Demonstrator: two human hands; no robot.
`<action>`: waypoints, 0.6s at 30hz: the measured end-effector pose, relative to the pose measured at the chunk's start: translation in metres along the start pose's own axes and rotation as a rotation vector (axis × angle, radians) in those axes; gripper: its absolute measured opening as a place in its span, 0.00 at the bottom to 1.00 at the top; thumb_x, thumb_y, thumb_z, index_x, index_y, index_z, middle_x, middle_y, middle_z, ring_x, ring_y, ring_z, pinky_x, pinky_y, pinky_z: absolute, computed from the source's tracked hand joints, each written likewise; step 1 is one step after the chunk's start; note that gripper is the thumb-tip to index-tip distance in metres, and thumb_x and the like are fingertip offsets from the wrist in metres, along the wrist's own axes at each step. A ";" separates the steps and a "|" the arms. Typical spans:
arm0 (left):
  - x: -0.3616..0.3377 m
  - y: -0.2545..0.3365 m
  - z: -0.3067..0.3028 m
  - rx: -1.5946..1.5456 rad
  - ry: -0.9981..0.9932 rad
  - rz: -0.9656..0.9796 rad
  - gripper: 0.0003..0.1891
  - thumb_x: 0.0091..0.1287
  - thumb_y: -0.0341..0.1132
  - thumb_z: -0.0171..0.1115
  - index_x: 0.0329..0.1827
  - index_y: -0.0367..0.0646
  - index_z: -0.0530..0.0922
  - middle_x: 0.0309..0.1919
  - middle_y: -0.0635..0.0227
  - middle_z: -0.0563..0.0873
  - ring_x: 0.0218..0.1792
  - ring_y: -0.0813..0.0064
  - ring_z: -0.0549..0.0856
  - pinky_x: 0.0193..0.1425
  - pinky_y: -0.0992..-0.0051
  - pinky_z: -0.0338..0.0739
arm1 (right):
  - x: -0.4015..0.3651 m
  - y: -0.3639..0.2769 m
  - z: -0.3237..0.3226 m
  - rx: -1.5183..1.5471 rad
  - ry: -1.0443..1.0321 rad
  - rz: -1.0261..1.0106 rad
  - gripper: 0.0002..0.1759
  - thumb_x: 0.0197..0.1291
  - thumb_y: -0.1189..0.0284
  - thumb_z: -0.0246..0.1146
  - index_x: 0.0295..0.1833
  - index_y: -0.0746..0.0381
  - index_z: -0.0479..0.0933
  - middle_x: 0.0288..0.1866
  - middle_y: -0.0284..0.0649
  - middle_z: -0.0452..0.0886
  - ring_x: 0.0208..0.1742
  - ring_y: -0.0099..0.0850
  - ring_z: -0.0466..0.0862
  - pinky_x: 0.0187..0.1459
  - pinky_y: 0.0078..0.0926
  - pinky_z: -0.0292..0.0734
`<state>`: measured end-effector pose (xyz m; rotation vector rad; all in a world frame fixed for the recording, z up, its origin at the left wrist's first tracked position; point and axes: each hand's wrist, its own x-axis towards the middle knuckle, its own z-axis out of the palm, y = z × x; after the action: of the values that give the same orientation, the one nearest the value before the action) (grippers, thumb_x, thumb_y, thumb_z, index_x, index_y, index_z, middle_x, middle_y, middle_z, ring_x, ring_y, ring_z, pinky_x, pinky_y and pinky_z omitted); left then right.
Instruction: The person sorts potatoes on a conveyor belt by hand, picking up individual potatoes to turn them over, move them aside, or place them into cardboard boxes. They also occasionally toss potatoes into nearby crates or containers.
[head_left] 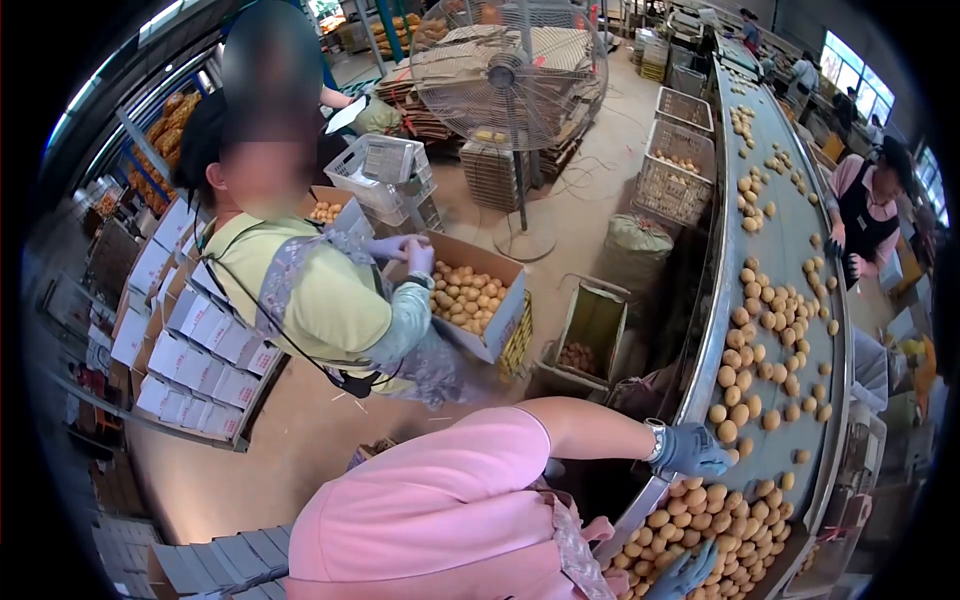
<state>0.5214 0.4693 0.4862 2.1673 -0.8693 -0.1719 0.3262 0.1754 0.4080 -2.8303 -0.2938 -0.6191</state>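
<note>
My left hand (692, 450), in a grey-blue glove with a watch at its wrist, reaches over the near rim of the conveyor. Its fingers are stretched out, the tips right at a few round tan fruits on the belt. Lower down, my right hand (685, 572), gloved alike, lies with fingers apart on a dense pile of the same fruit (715, 520) at the belt's end. My pink sleeve (440, 450) fills the bottom of the view. More loose fruit (768, 320) is scattered along the grey-green belt (795, 225) running away from me.
A co-worker (310, 290) in a yellow-green top handles a carton (505, 310) full of fruit. Opposite me, another person (868, 210) leans at the belt. Nearby stand a tall fan (503, 75), a crate (677, 170), a green bin (592, 325), a sack (635, 250) and stacked white boxes (205, 345).
</note>
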 end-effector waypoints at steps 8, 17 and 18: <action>0.019 -0.025 0.030 0.280 0.149 -0.016 0.37 0.81 0.58 0.57 0.88 0.51 0.67 0.88 0.39 0.59 0.91 0.37 0.52 0.92 0.39 0.40 | -0.099 -0.070 -0.037 0.125 -0.042 0.321 0.22 0.75 0.70 0.65 0.71 0.65 0.81 0.74 0.53 0.81 0.75 0.53 0.79 0.78 0.51 0.72; 0.008 -0.012 0.015 0.194 0.121 0.268 0.14 0.72 0.36 0.65 0.57 0.41 0.81 0.58 0.50 0.80 0.60 0.44 0.78 0.69 0.49 0.73 | -0.175 -0.122 -0.064 0.179 0.070 0.558 0.20 0.74 0.72 0.66 0.68 0.64 0.83 0.71 0.53 0.84 0.72 0.53 0.82 0.74 0.50 0.75; 0.000 -0.003 0.019 0.157 0.360 0.291 0.20 0.76 0.37 0.65 0.67 0.39 0.81 0.69 0.48 0.80 0.71 0.41 0.76 0.80 0.48 0.68 | -0.179 -0.133 -0.061 0.174 0.100 0.602 0.20 0.74 0.73 0.66 0.67 0.64 0.84 0.71 0.53 0.84 0.72 0.53 0.82 0.74 0.50 0.76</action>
<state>0.5161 0.4587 0.4711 2.0922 -0.9953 0.4312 0.1107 0.2605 0.4090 -2.5115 0.4833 -0.5578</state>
